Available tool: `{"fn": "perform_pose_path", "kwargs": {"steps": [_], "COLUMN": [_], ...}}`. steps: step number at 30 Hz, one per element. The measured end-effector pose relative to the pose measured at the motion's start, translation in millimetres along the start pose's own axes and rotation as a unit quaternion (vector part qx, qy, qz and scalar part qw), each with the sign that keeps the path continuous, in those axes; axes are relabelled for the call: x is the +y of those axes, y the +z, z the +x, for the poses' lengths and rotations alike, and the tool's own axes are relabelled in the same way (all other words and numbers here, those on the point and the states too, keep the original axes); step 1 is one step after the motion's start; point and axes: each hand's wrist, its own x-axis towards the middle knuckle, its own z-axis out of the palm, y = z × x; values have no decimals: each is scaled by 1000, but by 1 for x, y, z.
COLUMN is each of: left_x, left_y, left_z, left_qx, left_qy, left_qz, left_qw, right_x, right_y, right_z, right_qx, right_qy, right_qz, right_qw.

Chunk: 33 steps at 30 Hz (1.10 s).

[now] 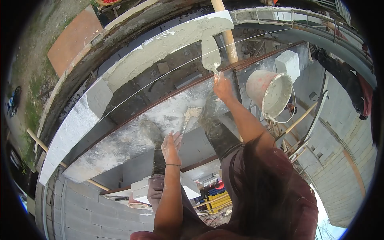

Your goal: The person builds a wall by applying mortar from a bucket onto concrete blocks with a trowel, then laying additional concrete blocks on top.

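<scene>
My right hand (223, 86) is wrapped round the handle of a pointing trowel (211, 52). Its blade is coated in grey mortar and its tip overlaps the mortar layer (160, 50) on the curved block wall (72, 116). Lower down, my left hand (171, 148) has its fingers closed at the lower end of a mortar-crusted, angled tool (192, 114), seen over the plank (120, 148). A bucket of grey mortar (276, 94) with a wire handle hangs out to the right of my right forearm.
A taut string (160, 78) runs along the wall's inner side. My boots stand on the dusty plank, with gaps to lower levels beside it. A white block (288, 64) sits at the plank's right end. A wooden pole (228, 40) rises behind the trowel. Another person's dark-clothed leg (344, 76) is at right.
</scene>
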Motion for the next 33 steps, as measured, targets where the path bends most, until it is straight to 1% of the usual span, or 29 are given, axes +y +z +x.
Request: {"fn": "perform_pose_path", "kwargs": {"steps": [3,5,6,7,10,12,14,15,17,19,21,22,23,24,26,28,30,31,32,33], "left_x": [0,-2,-4,-6,-5,0,2,2,-1,-6,-11,-11,-9,-8,1,8,14,16,18,21], "left_y": [11,19,21,22,27,28,32,35,38,42,43,46,47,46,47,50,56,53,57,61], "left_z": [-2,0,0,2,1,4,4,4,9,13,18,20,21,23,29,31,32,35,34,29], "left_qx": [0,4,9,-6,-27,-34,-22,-24,-15,-11,-6,-6,0,7,6,10,25,5,-15,-8], "left_qy": [13,3,1,4,9,14,30,32,34,28,21,27,26,26,38,52,58,59,60,59], "left_qz": [27,48,56,66,97,122,119,135,142,164,179,197,211,225,250,254,258,237,214,225], "left_qw": [1000,999,998,998,995,992,992,990,989,986,984,980,977,974,967,966,964,970,975,973], "right_x": [30,44,49,41,4,20,24,25,35,35,22,8,-9,-24,-45,-66,-94,-108,-117,-123], "right_y": [1,9,12,4,-13,17,38,45,64,78,109,106,96,95,110,106,86,67,71,73], "right_z": [-19,1,19,46,111,148,138,119,73,31,2,3,7,13,43,72,87,86,86,86], "right_qx": [-23,102,106,111,142,204,197,223,185,145,208,217,157,90,95,68,77,106,108,159], "right_qy": [13,-23,-6,12,69,-3,-4,-5,46,121,181,193,291,374,394,366,343,352,353,330], "right_qz": [40,50,141,232,371,233,246,207,185,219,226,237,388,527,673,697,767,753,754,709], "right_qw": [999,993,984,966,915,951,949,953,964,957,934,927,860,758,619,612,537,546,543,602]}}
